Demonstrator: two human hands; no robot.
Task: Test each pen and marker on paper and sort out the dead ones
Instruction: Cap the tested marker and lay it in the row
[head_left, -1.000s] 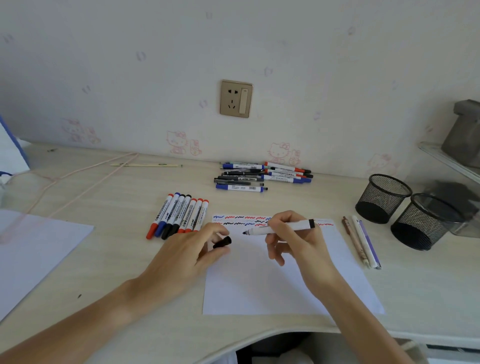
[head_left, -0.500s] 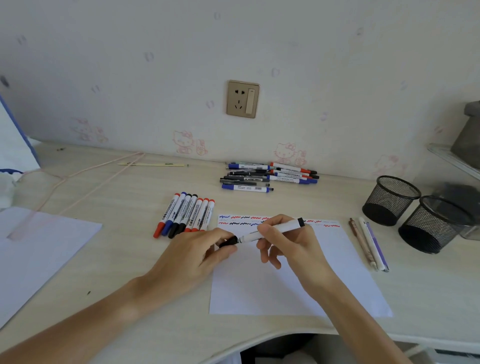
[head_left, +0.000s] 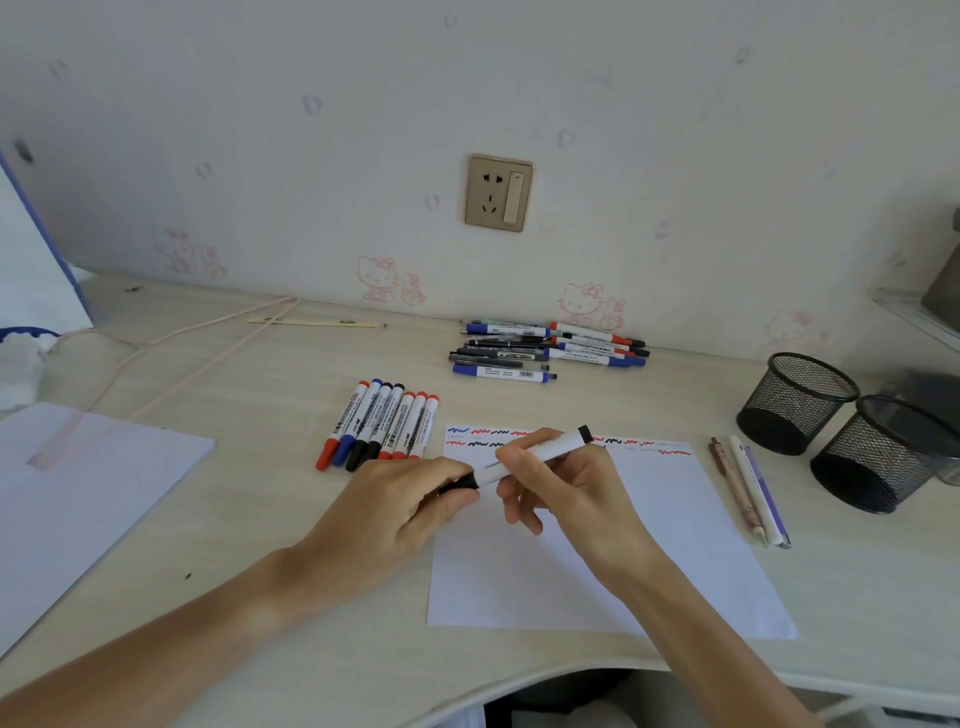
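Showing a home study corner, judging by cartoon-cat wallpaper (head_left: 382, 278), a wall socket (head_left: 498, 192), a pale wooden desk (head_left: 249, 374) and two mesh pen cups (head_left: 795, 402).

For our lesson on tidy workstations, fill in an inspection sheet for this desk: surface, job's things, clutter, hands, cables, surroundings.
Surface: pale wood-grain desk.
Job's things: test paper with red, blue and black squiggles; black marker held above it; row of capped markers; pen pile; three pens at right.
Clutter: spare sheet; two mesh cups.
Hands: left hand pinches the cap end; right hand grips the barrel.
Cables: pink cord.
Surroundings: wall socket.
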